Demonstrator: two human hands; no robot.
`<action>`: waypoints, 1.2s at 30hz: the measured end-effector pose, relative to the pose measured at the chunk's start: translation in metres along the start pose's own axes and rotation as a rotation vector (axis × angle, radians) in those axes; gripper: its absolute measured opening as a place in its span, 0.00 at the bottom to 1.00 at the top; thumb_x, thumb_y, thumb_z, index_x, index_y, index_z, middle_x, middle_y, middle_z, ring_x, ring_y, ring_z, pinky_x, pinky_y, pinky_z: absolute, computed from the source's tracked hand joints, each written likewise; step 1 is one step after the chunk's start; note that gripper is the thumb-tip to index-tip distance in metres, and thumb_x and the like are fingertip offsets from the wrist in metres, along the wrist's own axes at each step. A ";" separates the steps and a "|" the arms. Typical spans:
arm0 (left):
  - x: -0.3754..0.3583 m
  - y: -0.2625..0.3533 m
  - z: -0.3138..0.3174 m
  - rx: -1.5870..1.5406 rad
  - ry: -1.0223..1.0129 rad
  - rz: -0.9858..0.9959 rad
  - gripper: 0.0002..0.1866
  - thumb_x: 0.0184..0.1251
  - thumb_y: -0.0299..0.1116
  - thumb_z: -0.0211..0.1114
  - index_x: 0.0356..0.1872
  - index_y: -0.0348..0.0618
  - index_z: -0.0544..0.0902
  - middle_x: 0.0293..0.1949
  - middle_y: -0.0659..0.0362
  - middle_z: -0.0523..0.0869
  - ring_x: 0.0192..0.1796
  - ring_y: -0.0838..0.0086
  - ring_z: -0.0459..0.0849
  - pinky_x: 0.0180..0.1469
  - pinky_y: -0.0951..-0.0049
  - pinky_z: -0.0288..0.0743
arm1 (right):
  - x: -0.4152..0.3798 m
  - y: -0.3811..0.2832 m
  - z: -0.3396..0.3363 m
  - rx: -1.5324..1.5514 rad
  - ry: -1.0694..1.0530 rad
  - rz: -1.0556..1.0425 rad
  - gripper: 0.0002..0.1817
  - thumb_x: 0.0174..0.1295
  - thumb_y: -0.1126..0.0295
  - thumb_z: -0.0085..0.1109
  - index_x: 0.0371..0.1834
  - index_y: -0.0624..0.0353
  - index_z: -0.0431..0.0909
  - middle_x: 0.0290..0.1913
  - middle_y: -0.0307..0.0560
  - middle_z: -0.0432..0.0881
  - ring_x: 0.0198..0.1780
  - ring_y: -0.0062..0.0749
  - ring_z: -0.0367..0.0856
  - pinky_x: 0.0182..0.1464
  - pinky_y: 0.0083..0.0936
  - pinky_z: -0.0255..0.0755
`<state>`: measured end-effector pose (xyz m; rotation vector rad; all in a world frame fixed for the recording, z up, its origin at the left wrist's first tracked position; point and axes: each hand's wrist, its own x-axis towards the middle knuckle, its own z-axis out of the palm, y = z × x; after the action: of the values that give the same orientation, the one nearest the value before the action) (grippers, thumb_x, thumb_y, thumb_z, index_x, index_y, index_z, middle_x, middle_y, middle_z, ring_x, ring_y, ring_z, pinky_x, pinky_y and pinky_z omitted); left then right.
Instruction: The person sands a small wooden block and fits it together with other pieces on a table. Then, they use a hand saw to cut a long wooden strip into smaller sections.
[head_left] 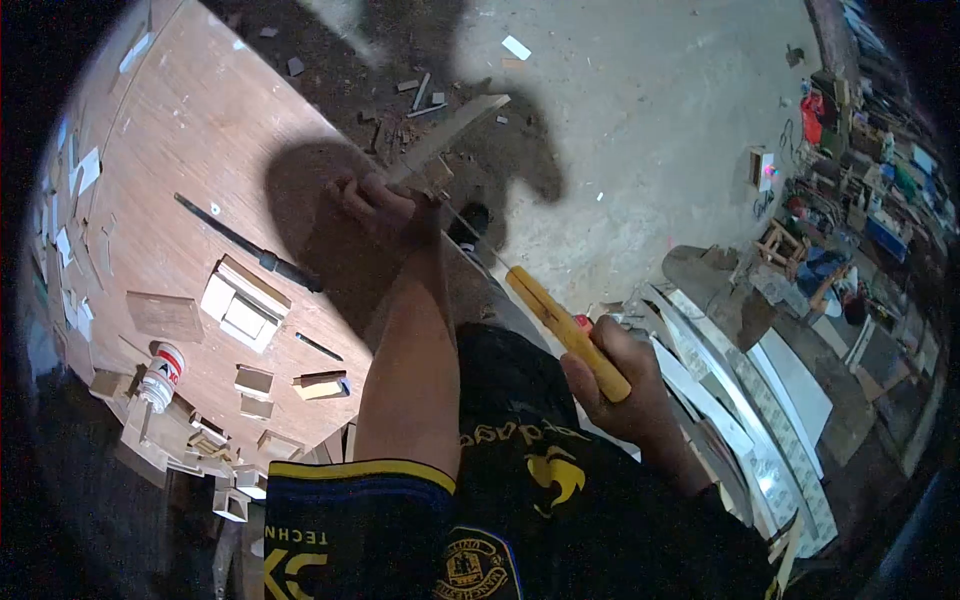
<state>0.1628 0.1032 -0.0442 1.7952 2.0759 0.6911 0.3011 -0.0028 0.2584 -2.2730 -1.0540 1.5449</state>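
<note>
My right hand [625, 375] is wrapped round the yellow handle [565, 330] of a tool. Its thin shaft points up and left toward my left hand [385, 210]. That hand is closed at the table's edge, on or beside a small wooden piece [438, 178]; shadow hides its exact grip. Just beyond its fingers, a long pale strip [455, 130] extends over the floor. On the table [180, 130], a dark rod-like tool [265, 260] lies left of my forearm.
Small box-like pieces [245, 305], a pen [318, 346] and a white bottle [162, 375] stand or lie on the table. Scraps [425, 95] litter the floor beyond its edge. Long panels [740, 410] lie at the right, near heaped clutter [830, 250].
</note>
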 end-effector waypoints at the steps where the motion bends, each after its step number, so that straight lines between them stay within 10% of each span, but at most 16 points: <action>1: -0.001 -0.004 0.001 -0.013 0.000 0.011 0.33 0.67 0.63 0.53 0.43 0.34 0.76 0.51 0.41 0.70 0.60 0.40 0.66 0.58 0.37 0.63 | -0.005 -0.014 0.000 0.071 0.003 0.058 0.11 0.64 0.69 0.62 0.35 0.64 0.72 0.24 0.48 0.76 0.23 0.32 0.79 0.27 0.29 0.70; 6: -0.004 -0.017 0.018 0.094 0.083 0.081 0.17 0.64 0.40 0.61 0.45 0.35 0.77 0.50 0.41 0.70 0.61 0.41 0.69 0.59 0.37 0.67 | 0.002 -0.003 -0.002 0.026 -0.033 0.011 0.12 0.64 0.67 0.64 0.36 0.62 0.72 0.23 0.49 0.77 0.22 0.33 0.79 0.26 0.29 0.70; 13: -0.003 -0.028 0.022 0.113 0.205 0.275 0.17 0.65 0.39 0.60 0.46 0.34 0.76 0.51 0.41 0.70 0.62 0.38 0.69 0.63 0.38 0.66 | 0.017 -0.005 0.008 -0.045 -0.070 -0.007 0.14 0.66 0.63 0.63 0.34 0.60 0.69 0.21 0.48 0.75 0.22 0.32 0.78 0.26 0.30 0.69; 16: -0.009 -0.017 0.015 0.051 0.074 0.094 0.22 0.68 0.45 0.56 0.48 0.32 0.76 0.52 0.42 0.70 0.61 0.38 0.70 0.63 0.39 0.67 | 0.027 0.000 0.013 -0.022 -0.094 0.021 0.18 0.65 0.58 0.63 0.46 0.57 0.71 0.26 0.60 0.82 0.30 0.57 0.86 0.32 0.42 0.79; 18: -0.002 -0.003 0.008 -0.060 0.048 0.032 0.29 0.69 0.52 0.52 0.50 0.30 0.76 0.53 0.42 0.69 0.62 0.38 0.69 0.63 0.41 0.67 | 0.041 0.009 0.027 0.031 -0.058 -0.012 0.13 0.67 0.64 0.62 0.35 0.59 0.68 0.22 0.47 0.76 0.22 0.28 0.78 0.25 0.28 0.70; 28: -0.003 0.002 -0.003 -0.026 0.005 -0.009 0.39 0.70 0.68 0.46 0.47 0.33 0.76 0.52 0.43 0.69 0.62 0.42 0.70 0.62 0.48 0.71 | 0.015 0.007 -0.004 -0.022 -0.051 0.011 0.12 0.64 0.66 0.64 0.39 0.61 0.72 0.22 0.48 0.77 0.24 0.30 0.81 0.28 0.29 0.72; 36: 0.006 0.002 0.004 -0.042 0.000 -0.076 0.07 0.63 0.28 0.56 0.39 0.35 0.76 0.48 0.43 0.71 0.58 0.44 0.72 0.56 0.45 0.73 | 0.019 0.015 0.017 -0.100 -0.004 -0.130 0.12 0.64 0.65 0.64 0.37 0.59 0.71 0.23 0.49 0.76 0.23 0.37 0.81 0.27 0.34 0.72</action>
<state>0.1657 0.1100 -0.0454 1.6850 2.1014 0.7084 0.2964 -0.0050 0.2290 -2.2155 -1.2802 1.4776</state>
